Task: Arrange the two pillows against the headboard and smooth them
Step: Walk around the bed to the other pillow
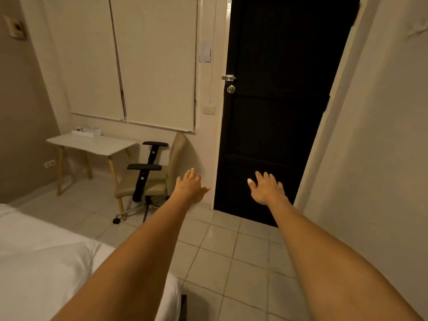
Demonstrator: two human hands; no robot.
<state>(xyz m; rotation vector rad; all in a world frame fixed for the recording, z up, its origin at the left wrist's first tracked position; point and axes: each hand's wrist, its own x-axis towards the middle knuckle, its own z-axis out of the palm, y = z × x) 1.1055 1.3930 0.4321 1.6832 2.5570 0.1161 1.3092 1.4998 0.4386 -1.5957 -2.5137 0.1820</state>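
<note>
Both hands (191,187) empty, fingers spread.

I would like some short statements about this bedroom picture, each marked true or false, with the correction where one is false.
1. Both hands are empty, fingers spread. True: the left hand and the right hand hold nothing.
2. The dark wooden door stands wide open. False: it is shut in its frame.
3. A beige office chair with black armrests stands beside the small white table with wooden legs. True.
4. Two pillows lie on the white-sheeted bed. False: no pillow shows in this view.
5. The floor is carpeted. False: it is pale square tile floor.
</note>
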